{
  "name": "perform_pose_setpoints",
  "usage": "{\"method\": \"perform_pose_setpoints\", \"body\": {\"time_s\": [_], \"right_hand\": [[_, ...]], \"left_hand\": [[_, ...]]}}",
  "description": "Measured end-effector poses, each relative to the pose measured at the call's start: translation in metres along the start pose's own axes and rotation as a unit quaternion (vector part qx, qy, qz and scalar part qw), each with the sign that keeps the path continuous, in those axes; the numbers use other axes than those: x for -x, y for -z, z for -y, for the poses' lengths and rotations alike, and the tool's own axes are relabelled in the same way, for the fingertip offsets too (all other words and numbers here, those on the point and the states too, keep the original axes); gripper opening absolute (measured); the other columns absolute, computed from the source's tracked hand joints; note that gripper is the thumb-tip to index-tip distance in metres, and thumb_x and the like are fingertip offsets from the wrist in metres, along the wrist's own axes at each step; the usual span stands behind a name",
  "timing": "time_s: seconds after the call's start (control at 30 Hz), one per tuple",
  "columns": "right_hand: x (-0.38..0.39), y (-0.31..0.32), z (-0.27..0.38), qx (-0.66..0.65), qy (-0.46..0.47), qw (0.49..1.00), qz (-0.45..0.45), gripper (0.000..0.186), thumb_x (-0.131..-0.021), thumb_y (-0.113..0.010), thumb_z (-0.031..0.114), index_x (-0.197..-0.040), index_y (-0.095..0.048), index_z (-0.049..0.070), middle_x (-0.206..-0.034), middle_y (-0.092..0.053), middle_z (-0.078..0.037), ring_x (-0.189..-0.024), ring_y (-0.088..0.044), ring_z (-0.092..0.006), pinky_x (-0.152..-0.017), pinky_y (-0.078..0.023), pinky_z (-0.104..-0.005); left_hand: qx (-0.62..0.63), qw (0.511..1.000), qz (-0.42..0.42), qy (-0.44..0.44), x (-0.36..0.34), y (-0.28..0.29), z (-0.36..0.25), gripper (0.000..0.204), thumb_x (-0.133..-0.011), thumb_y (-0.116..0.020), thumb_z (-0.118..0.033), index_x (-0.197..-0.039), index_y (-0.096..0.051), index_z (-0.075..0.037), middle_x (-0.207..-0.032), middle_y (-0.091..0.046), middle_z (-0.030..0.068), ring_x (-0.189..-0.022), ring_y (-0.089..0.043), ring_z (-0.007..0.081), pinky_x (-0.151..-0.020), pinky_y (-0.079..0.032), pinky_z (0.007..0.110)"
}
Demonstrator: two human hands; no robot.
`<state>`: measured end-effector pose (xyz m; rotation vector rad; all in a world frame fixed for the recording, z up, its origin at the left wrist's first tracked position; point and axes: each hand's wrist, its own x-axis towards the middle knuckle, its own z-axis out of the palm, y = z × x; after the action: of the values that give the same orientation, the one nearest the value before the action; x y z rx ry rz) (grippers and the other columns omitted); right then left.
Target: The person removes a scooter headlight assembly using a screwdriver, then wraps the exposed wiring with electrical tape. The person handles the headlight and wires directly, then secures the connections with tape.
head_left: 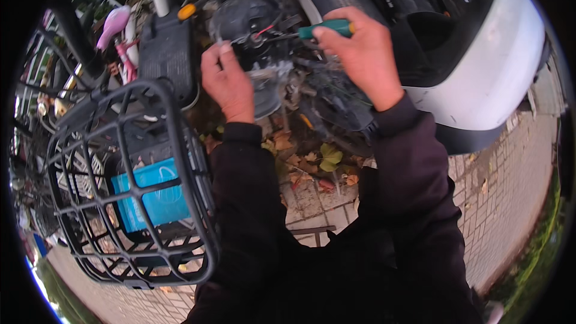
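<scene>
In my right hand (363, 48) is a screwdriver (327, 29) with a green handle, its thin shaft pointing left. The shaft's tip reaches a dark round part (259, 42) of a dirty black mechanical assembly, beside a short red wire (264, 31). Just left of that part, my left hand (231, 84) is closed, thumb and forefinger pinched together. Something small and pale may be between those fingertips, but I cannot make it out. Loose dark cables and greasy metal parts (291, 93) lie below and between the two hands.
On the left stands a black basket (165, 189) holding a blue package (153, 195). A white-and-black scooter body (498, 66) is at the right. Beyond the basket are a black panel (167, 54) and a pink part (115, 23). Dry leaves (330, 157) lie on the paving (315, 201).
</scene>
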<state>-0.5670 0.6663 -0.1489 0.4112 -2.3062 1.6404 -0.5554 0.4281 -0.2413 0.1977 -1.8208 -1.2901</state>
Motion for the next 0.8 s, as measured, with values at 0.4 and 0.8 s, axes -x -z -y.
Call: {"method": "perform_pose_setpoints", "body": {"time_s": [0.4,0.8], "right_hand": [[-0.006,-0.003,0.017,-0.033,-0.052,0.998,0.006,0.021,-0.094,-0.082,0.015,-0.106,-0.075,0.0,-0.081,-0.077,-0.006,-0.075,-0.073,-0.008,-0.07,-0.058,-0.0254],[-0.009,-0.001,0.017,-0.04,-0.068,0.997,0.026,0.03,-0.098,-0.081,0.013,-0.121,-0.071,-0.005,-0.096,-0.079,-0.011,-0.086,-0.078,-0.0135,-0.078,-0.062,-0.0259]], "left_hand": [[0.013,0.999,-0.006,0.033,0.0,-0.002,-0.004,0.016,-0.106,-0.067,-0.016,-0.103,-0.068,-0.001,-0.098,-0.07,0.0125,-0.094,-0.065,0.0292,-0.088,-0.051,0.041],[0.004,1.0,-0.008,0.001,-0.001,-0.003,-0.001,0.021,-0.109,-0.066,-0.021,-0.107,-0.071,-0.001,-0.098,-0.068,0.0008,-0.089,-0.058,0.0097,-0.083,-0.049,0.028]]}}
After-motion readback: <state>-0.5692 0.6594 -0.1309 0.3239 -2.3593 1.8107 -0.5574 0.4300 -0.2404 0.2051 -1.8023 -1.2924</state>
